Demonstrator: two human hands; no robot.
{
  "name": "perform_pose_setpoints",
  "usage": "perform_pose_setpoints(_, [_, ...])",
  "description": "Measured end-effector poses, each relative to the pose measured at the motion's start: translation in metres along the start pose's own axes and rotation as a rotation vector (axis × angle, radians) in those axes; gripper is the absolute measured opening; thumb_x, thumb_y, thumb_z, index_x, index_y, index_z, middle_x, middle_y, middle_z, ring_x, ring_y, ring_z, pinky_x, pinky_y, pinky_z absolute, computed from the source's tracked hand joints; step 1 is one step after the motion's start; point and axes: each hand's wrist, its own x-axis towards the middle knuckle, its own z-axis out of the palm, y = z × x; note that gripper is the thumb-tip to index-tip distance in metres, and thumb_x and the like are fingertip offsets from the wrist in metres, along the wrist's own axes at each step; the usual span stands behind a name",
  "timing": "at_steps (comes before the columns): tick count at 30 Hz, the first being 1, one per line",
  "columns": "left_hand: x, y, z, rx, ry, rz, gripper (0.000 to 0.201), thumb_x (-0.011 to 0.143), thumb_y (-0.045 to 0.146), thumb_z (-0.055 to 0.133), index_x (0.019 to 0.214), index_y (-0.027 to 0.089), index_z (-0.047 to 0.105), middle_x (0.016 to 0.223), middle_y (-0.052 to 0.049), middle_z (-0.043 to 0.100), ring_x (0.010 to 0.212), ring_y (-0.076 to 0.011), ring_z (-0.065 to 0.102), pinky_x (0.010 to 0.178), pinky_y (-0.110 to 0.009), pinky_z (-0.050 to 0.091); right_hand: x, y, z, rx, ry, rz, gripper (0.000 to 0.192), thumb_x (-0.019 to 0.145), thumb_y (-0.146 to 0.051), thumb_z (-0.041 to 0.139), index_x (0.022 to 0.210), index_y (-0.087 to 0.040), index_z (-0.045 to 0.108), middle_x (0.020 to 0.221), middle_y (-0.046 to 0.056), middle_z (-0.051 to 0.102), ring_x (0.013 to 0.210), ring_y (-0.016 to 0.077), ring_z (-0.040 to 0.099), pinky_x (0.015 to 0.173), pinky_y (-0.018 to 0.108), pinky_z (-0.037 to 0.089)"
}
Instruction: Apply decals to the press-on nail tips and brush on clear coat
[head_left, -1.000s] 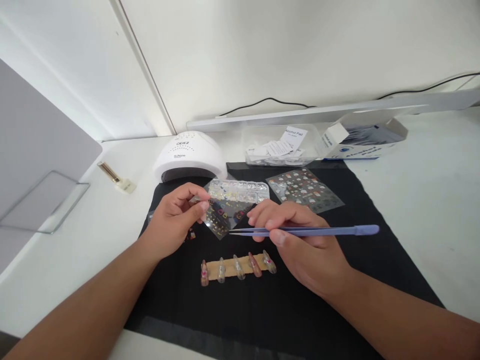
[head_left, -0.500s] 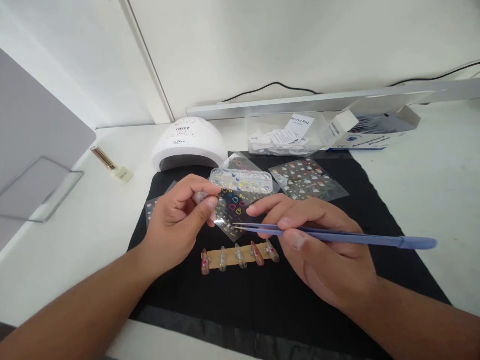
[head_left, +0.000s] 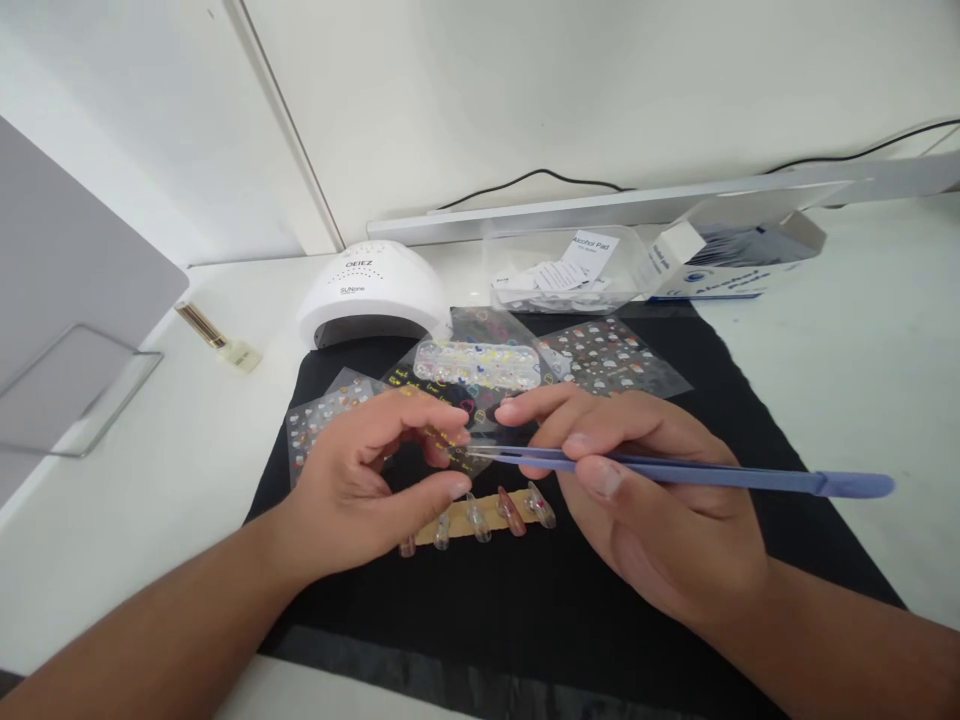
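Counter (head_left: 862, 340): white, under everything. Mat (head_left: 600, 620): black, beneath both hands. Lamp (head_left: 371, 293): white dome, beyond the left hand. Box (head_left: 739, 265): open, far beyond the right hand. Sticker sheets (head_left: 611, 357): just past the fingertips. Left hand (head_left: 367, 480): fingers closed on a clear sticker sheet (head_left: 442, 440), lifted above the mat. Right hand (head_left: 652, 500): pinched blue tweezers (head_left: 675, 472), tips touching that sheet. Nail strip (head_left: 480, 512): between and below both hands.
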Motion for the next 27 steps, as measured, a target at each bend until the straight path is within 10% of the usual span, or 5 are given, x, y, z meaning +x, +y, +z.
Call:
perform_pose_setpoints(16, [-0.0019, 0.01, 0.0048, -0.234, 0.072, -0.177, 0.039, 0.081, -0.002, 0.073, 0.107, 0.027, 0.074, 0.087, 0.004, 0.072, 0.075, -0.0049, 0.068, 0.07, -0.008, 0.059, 0.0083, -0.0047, -0.003, -0.191, -0.141, -0.28, 0.015, 0.09, -0.012, 0.06, 0.095, -0.021, 0.071, 0.066, 0.002, 0.068, 0.068, 0.0189, 0.066, 0.085, 0.044, 0.057])
perform_pose_setpoints(27, [-0.0023, 0.0094, 0.0032, -0.052, -0.028, 0.029, 0.038, 0.083, 0.001, 0.071, 0.114, 0.024, 0.07, 0.087, 0.0, 0.065, 0.08, -0.0124, 0.067, 0.078, -0.026, 0.061, 0.0078, -0.0093, -0.0032, -0.255, -0.165, -0.281, 0.024, 0.08, -0.002, 0.061, 0.093, -0.02, 0.07, 0.07, 0.002, 0.069, 0.066, 0.0179, 0.066, 0.083, 0.044, 0.059])
